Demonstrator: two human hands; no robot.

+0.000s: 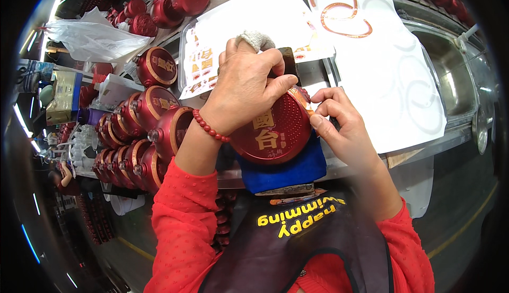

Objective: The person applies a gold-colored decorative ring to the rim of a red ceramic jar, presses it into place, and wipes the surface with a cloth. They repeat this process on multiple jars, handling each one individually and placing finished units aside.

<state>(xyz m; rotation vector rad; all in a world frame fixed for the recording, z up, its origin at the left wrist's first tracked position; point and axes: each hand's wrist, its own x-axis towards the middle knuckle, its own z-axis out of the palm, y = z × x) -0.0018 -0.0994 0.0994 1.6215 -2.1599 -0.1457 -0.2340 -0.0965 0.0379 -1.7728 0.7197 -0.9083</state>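
A dark red, round, flat-faced bottle [273,142] with gold lettering and rows of small dots lies on a blue cloth pad [289,168] in front of me. My left hand [246,75] bends over its far side, fingers curled around a whitish, crumpled cloth [257,40]. Its thumb reaches to the bottle's upper right rim. There a narrow gold and orange decal strip [300,99] lies along the edge. At the strip's lower end, my right hand [338,117] pinches it between thumb and fingers. The left fingertips are partly hidden.
Several similar red bottles with gold rings [154,105] are stacked at the left. Beyond the hands lies a white decal sheet [249,14]. Another sheet [389,81] at the right carries curved gold strips [347,32]. A metal sink [450,73] stands further right.
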